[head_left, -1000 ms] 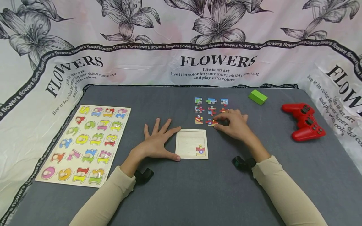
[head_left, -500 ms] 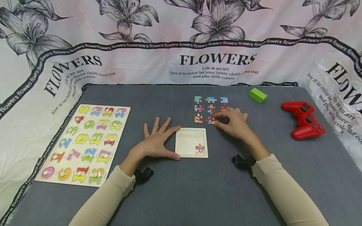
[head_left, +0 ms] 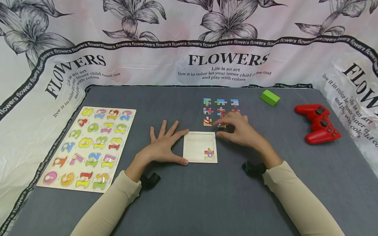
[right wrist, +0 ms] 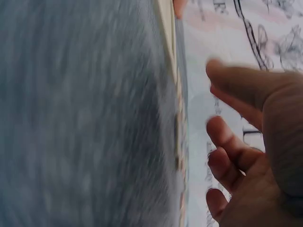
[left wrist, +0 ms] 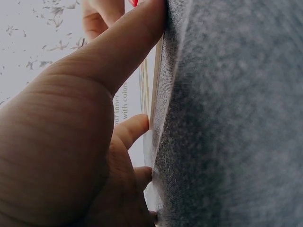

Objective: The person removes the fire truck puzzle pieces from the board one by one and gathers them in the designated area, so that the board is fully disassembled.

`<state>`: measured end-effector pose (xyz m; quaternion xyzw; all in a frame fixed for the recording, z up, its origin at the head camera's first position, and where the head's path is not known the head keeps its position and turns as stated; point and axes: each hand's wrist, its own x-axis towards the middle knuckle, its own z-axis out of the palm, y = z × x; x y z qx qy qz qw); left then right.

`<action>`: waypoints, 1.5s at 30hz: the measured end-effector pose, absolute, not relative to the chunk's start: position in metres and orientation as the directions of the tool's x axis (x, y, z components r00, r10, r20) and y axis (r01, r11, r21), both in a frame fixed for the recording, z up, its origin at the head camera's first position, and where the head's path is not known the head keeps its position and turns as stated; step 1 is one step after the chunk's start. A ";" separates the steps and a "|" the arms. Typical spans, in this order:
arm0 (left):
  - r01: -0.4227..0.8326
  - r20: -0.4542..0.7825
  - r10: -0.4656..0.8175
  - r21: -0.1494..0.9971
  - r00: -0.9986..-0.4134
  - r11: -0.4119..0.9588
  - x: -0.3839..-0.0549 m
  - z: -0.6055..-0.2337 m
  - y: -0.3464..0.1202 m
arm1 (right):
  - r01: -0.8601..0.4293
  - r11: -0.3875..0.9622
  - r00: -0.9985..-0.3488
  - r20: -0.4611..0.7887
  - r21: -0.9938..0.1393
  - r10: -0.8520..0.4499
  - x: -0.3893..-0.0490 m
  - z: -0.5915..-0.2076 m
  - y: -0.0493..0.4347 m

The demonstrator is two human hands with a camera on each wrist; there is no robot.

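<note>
A small square wooden puzzle tray [head_left: 195, 147] lies on the grey table, with one jigsaw piece [head_left: 209, 155] in its lower right corner. My left hand [head_left: 162, 147] rests spread out at the tray's left side, thumb and index fingertip touching its edge. Above the tray, several colourful jigsaw pieces [head_left: 207, 111] are laid out in rows. Over the lower right of these rows hovers my right hand [head_left: 240, 128], thumb and index finger apart with nothing between them. It partly hides some pieces. In the right wrist view the right-hand fingers [right wrist: 227, 142] are loosely bent, off the table.
A number puzzle board [head_left: 88, 147] lies at the left. A green block [head_left: 270, 97] sits near the back edge, right of the pieces. Farther right is a red game controller [head_left: 318, 123]. A flower-print sheet [head_left: 147, 68] hangs behind the table.
My right hand, earlier at the bottom middle piece, has moved slightly left toward the tray and its fingers have parted. That piece stays in its row. My left hand keeps its place.
</note>
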<state>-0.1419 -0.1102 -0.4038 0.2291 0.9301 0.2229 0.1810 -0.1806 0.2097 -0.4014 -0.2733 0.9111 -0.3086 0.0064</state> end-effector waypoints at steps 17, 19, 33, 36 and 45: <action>0.350 -0.232 0.508 0.494 -0.829 0.796 -0.143 -0.405 -0.111 | -0.640 0.559 -0.657 -0.001 -0.528 -0.754 -0.151 -0.393 0.177; 0.350 -0.230 0.508 0.494 -0.830 0.796 -0.143 -0.405 -0.111 | -0.639 0.571 -0.660 -0.014 -0.516 -0.751 -0.150 -0.392 0.177; 0.346 -0.232 0.503 0.490 -0.833 0.800 -0.143 -0.404 -0.111 | -0.645 0.564 -0.641 -0.036 -0.516 -0.767 -0.151 -0.390 0.179; 0.348 -0.232 0.505 0.491 -0.832 0.799 -0.143 -0.404 -0.111 | -0.637 0.567 -0.643 -0.046 -0.523 -0.764 -0.151 -0.390 0.180; 0.337 -0.240 0.494 0.487 -0.836 0.806 -0.142 -0.404 -0.110 | -0.622 0.546 -0.637 -0.044 -0.561 -0.770 -0.151 -0.392 0.180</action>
